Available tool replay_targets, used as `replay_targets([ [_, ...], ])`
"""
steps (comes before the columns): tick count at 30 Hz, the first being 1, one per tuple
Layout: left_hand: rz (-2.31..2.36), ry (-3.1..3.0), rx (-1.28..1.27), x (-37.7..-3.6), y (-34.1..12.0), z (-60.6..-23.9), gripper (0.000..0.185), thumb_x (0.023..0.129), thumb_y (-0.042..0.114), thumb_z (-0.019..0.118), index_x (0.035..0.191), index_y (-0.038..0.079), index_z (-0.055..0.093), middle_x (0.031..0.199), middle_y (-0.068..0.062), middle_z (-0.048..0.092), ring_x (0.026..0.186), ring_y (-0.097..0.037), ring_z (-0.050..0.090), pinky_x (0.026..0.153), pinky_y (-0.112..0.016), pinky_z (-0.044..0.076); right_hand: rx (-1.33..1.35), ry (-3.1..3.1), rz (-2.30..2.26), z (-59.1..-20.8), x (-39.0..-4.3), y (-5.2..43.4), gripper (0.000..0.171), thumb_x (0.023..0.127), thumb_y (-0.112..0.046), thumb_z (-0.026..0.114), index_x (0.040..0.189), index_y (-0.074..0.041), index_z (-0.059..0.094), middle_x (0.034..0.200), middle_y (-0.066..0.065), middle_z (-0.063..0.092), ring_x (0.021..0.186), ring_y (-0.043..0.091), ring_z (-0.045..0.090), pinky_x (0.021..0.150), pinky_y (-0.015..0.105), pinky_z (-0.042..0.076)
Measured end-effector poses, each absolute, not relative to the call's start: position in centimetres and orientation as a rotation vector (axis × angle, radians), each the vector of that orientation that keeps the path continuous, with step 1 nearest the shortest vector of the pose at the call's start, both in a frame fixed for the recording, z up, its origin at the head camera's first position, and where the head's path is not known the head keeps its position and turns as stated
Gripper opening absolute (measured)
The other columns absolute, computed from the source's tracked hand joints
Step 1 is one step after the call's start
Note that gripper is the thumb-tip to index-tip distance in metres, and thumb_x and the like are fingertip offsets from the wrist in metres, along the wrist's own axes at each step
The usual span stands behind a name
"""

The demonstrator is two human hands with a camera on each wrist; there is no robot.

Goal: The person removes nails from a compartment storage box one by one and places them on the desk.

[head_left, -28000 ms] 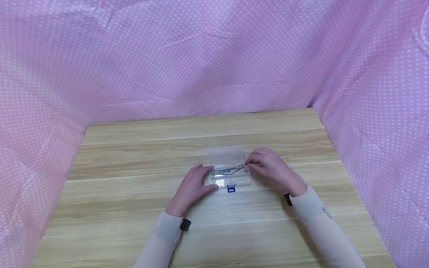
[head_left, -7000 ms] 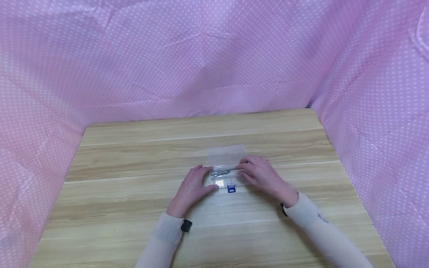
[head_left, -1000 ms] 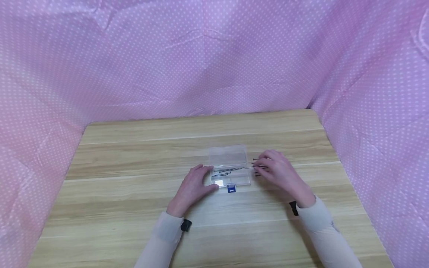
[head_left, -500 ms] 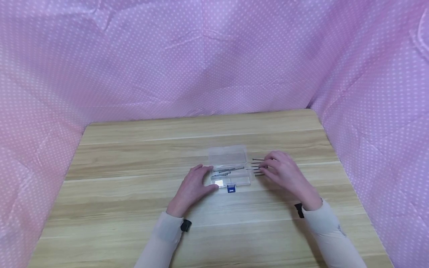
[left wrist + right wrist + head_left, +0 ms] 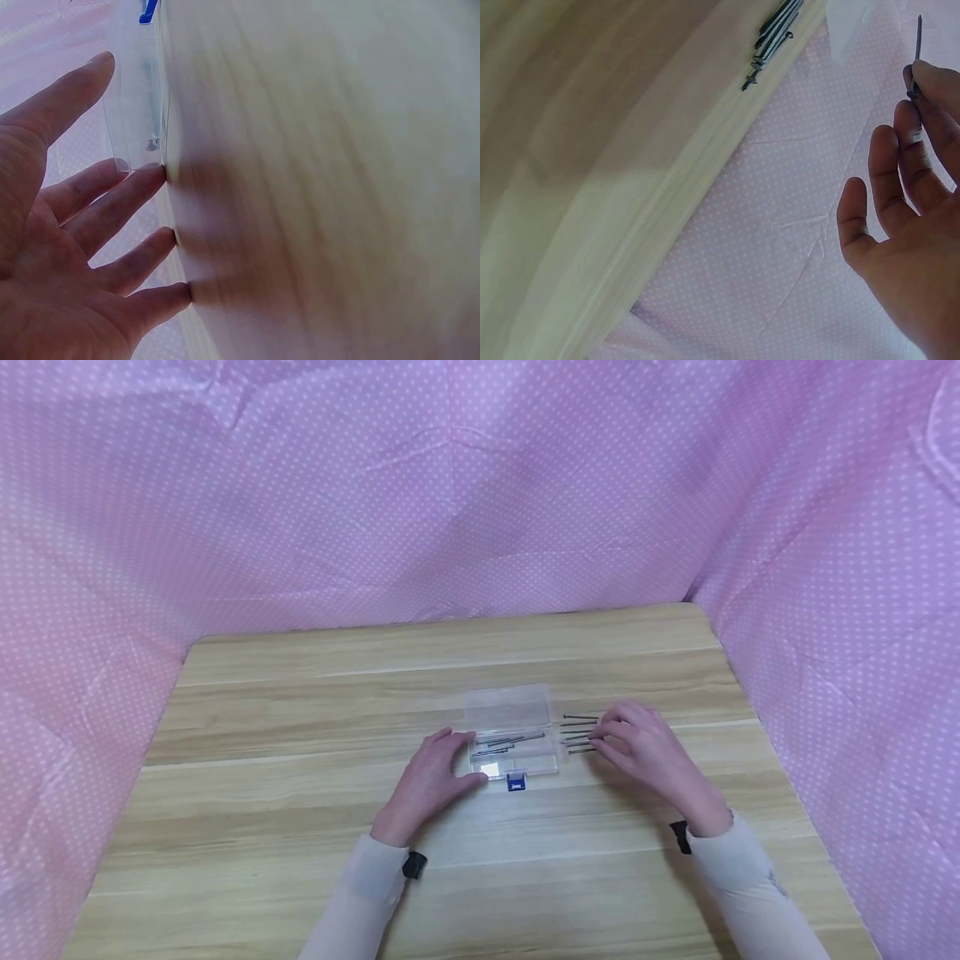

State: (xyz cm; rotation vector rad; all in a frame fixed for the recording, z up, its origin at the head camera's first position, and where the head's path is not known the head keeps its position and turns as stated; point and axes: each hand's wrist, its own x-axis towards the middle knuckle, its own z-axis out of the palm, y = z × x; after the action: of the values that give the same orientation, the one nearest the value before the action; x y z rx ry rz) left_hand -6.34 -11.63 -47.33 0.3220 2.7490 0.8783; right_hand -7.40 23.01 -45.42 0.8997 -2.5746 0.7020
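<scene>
A small clear plastic box (image 5: 512, 752) with a blue latch (image 5: 515, 782) lies open mid-table, with several nails (image 5: 508, 743) inside. My left hand (image 5: 437, 768) rests flat against its left end, fingers straight. In the left wrist view the fingers (image 5: 112, 202) touch the box (image 5: 135, 90) and the tabletop. Right of the box, a row of nails (image 5: 579, 733) lies on the wood. My right hand (image 5: 609, 737) hovers at that row. The right wrist view shows it pinching one nail (image 5: 917, 41) between thumb and fingertip, apart from the row of nails (image 5: 774, 37).
The wooden table (image 5: 300, 827) is enclosed on three sides by pink dotted cloth (image 5: 480, 485). The box's lid (image 5: 508, 703) lies open toward the back. Black wrist straps (image 5: 413, 864) sit on both sleeves.
My right hand has drawn a nail out of the box and carried it rightward to the row on the table. The left hand and box have stayed put.
</scene>
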Motion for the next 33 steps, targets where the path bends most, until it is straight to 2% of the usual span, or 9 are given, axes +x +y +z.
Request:
replay_targets([
  [10, 0.888, 2.749, 0.320, -6.5, -11.7, -47.3, 0.070, 0.086, 0.042, 0.083, 0.144, 0.010, 0.061, 0.146, -0.011, 0.059, 0.147, -0.035, 0.039, 0.120, -0.052, 0.035, 0.865, -2.581, 0.682, -46.1, -7.2, 23.7, 0.021, 0.072, 0.000, 0.089, 0.086, -0.011, 0.078, 0.094, 0.003, 0.068, 0.096, 0.030, 0.063, 0.080, 0.050, 0.049],
  [25, 0.872, 2.738, 0.316, -6.6, -11.7, -47.3, 0.072, 0.086, 0.042, 0.084, 0.145, 0.010, 0.059, 0.148, -0.011, 0.059, 0.148, -0.034, 0.039, 0.121, -0.052, 0.034, 0.848, -2.632, 0.642, -46.9, -7.2, 24.4, 0.020, 0.073, -0.002, 0.090, 0.086, -0.012, 0.079, 0.091, 0.001, 0.067, 0.092, 0.027, 0.062, 0.073, 0.045, 0.048],
  [33, 0.884, 2.743, 0.322, -6.5, -11.7, -47.4, 0.071, 0.086, 0.042, 0.084, 0.145, 0.010, 0.060, 0.147, -0.012, 0.059, 0.147, -0.035, 0.039, 0.120, -0.052, 0.035, 0.836, -2.692, 0.630, -47.3, -7.3, 24.5, 0.018, 0.075, -0.005, 0.089, 0.087, -0.013, 0.079, 0.093, 0.001, 0.068, 0.095, 0.028, 0.063, 0.074, 0.045, 0.049],
])
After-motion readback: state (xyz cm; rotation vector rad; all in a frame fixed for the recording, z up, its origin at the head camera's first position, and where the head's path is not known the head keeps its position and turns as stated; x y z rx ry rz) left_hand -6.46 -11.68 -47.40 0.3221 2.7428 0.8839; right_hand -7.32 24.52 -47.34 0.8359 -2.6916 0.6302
